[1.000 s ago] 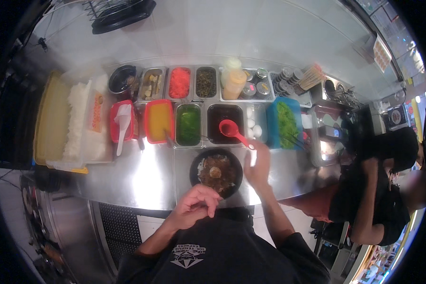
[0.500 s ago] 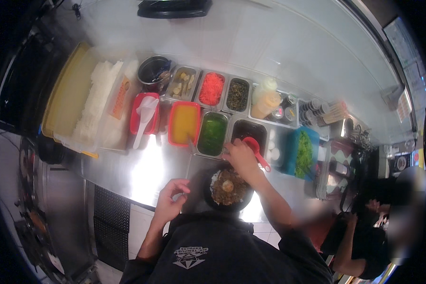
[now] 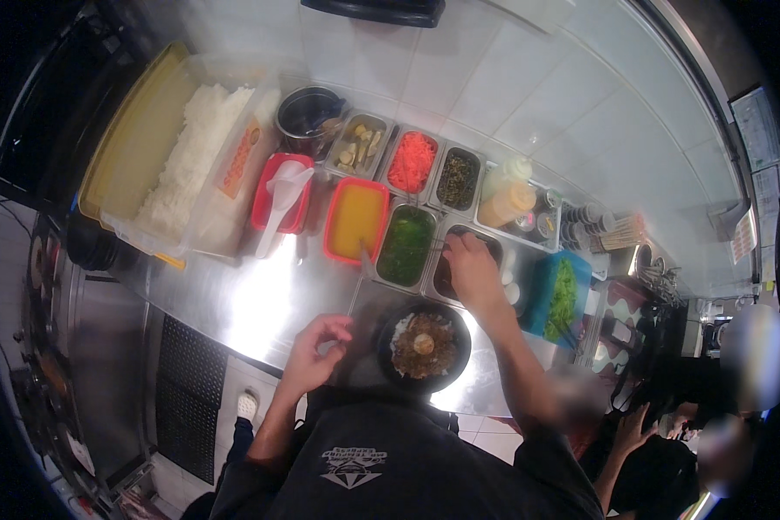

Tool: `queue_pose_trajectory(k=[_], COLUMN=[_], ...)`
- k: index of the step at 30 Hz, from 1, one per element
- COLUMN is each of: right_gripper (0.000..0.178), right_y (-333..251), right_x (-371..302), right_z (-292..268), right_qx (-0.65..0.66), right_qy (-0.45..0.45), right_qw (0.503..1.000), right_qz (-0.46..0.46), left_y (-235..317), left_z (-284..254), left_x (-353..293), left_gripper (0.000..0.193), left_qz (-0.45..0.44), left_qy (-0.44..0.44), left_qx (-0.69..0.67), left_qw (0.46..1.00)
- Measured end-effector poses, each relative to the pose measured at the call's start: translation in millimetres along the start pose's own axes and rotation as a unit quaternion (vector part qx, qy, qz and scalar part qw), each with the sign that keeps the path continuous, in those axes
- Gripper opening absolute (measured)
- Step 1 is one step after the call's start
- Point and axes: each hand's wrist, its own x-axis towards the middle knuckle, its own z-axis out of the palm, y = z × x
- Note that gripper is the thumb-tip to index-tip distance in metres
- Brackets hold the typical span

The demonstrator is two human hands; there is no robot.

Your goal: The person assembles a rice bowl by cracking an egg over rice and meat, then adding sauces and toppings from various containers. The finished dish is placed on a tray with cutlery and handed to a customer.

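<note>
The stainless counter [image 3: 251,299] runs from upper left to lower right, and its near edge borders the person's torso. A black bowl [image 3: 423,345] of rice with brown topping sits at that near edge, directly ahead of the person and just short of the row of inset trays. Open steel lies to the left of the bowl, between it and the large tub of white rice [image 3: 186,169] at the counter's left end; this stretch carries a bright glare and little else. The far edge is crowded: a dark round pot [image 3: 308,111], a tray of pale pieces [image 3: 358,145], a tray of red shreds [image 3: 412,162], a tray of dark greens [image 3: 458,179] and a squeeze bottle [image 3: 507,198] stand against the tiled wall. Nearer, a red container with a white scoop [image 3: 282,198], an orange-filled tray [image 3: 355,221] and a green-filled tray [image 3: 405,245] leave little room between them. A blue container of green shreds [image 3: 562,299] closes off the right end. The right hand [image 3: 470,269] reaches over the dark tray [image 3: 446,273] beyond the bowl, fingers bent downward into it; what it grips, if anything, cannot be told. The left hand [image 3: 314,351] hovers above the near edge, just left of the bowl, fingers loosely curled and holding nothing visible. Another person stands at the lower right, apart from the counter.
</note>
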Motion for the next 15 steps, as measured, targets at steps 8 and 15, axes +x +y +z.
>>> queue_pose_trajectory(k=[8,15], right_gripper=[0.018,0.019], right_y=[8,10], right_x=[4,-15], right_z=[20,-6], right_qx=[0.025,0.048], right_qy=[0.024,0.077], right_qw=[0.999,0.996], right_qz=[0.003,0.019], left_y=[16,6], left_z=[-10,-12], left_x=[0,0], left_gripper=[0.035,0.054], left_qz=[0.004,0.010], left_qy=[0.013,0.024], left_qx=[-0.003,-0.008], left_qw=[1.000,1.000])
